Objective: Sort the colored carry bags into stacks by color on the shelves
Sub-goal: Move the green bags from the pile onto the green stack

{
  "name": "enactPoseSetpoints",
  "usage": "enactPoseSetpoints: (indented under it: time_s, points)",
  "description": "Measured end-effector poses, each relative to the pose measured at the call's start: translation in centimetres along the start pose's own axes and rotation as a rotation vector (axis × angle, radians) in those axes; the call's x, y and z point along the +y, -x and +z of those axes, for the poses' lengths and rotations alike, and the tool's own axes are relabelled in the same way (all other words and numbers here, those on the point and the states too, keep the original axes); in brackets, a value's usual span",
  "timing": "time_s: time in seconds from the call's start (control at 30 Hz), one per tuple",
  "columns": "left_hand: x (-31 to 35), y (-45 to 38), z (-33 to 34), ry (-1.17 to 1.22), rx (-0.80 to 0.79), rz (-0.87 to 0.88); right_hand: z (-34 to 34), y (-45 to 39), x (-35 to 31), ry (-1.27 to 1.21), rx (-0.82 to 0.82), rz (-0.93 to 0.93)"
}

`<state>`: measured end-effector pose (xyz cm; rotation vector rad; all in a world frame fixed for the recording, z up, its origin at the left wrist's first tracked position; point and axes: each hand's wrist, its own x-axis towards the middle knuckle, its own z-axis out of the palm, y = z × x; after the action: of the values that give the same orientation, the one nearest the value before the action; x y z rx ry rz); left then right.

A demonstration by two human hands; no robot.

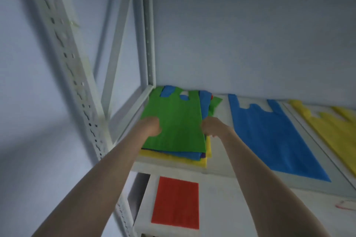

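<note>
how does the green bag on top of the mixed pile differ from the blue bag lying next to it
The green bag tops a mixed pile and both hands hold its edges; the blue bag lies directly on the shelf, untouched. Both lie flat, handles toward the wall.

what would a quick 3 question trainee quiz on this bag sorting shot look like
1. True or false: the green bag lies on top of the mixed pile at the left end of the upper shelf.
2. Which bag lies alone on the lower shelf? A) the blue bag B) the red bag C) the yellow bag
3. Fill in: both hands, left and right, hold the side edges of the ___ bag.

Key: 1 true. 2 B, the red bag; the blue bag and the yellow bag lie on the upper shelf. 3 green.
</note>
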<state>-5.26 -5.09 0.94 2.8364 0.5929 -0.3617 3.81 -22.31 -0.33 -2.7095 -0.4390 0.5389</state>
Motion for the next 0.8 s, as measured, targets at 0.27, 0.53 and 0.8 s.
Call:
enactPoseSetpoints:
  time_s: [0.27, 0.53, 0.8]
  points:
    - [-3.7, -8.1, 2.0, 0.212, 0.035, -0.244, 1.2, -10.5, -1.0, -0.087, 0.080, 0.174]
    - [-3.9, -11.6, 2.6, 0.251, 0.023, -0.354, 1.0, -16.8, -1.9, -0.349, 0.164, 0.317]
    - [-4.2, -14.7, 0.6, 0.279, -0.061, -0.359, -0.3, -20.1, -3.4, -0.586, 0.128, 0.413]
